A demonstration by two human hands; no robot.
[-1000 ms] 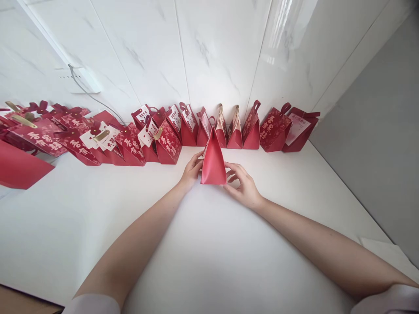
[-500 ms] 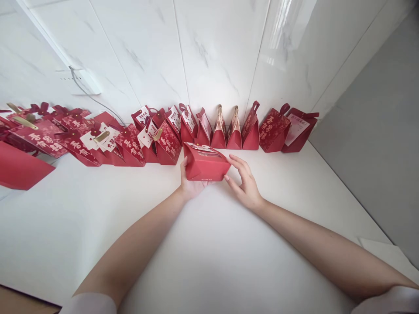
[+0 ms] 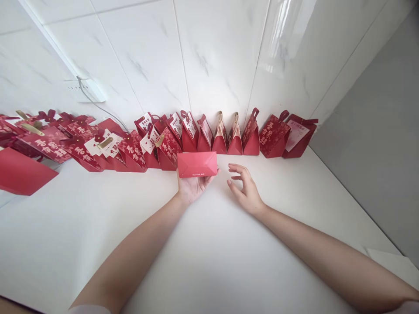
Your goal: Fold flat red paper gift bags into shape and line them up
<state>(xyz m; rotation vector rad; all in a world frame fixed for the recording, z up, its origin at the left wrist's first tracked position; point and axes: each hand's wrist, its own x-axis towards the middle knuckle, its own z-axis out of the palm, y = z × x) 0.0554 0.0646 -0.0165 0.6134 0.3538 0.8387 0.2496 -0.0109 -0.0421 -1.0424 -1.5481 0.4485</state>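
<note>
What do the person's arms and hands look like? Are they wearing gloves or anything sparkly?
No gloves: the left hand and right hand are bare, with no rings, watch or bracelets showing. Both long, slim forearms are bare too. At the picture's bottom edge, a pale, greyish-white cloth sleeve peeks out on the left arm, and a similar pale cloth sleeve on the right.

Held red box (image 3: 197, 162): one creased face visible, remainder concealed; its lettering (image 3: 198, 175) too small to read. Left hand (image 3: 190, 188): fingers partly hidden by the box. Large red box (image 3: 24, 172): cut off at left. Grey cable (image 3: 94, 104): lower end lost behind standing red boxes (image 3: 132, 150). Left sleeve (image 3: 90, 310): cropped at the near edge. Brown item (image 3: 13, 306), near left corner: cut off, unidentifiable.
</note>
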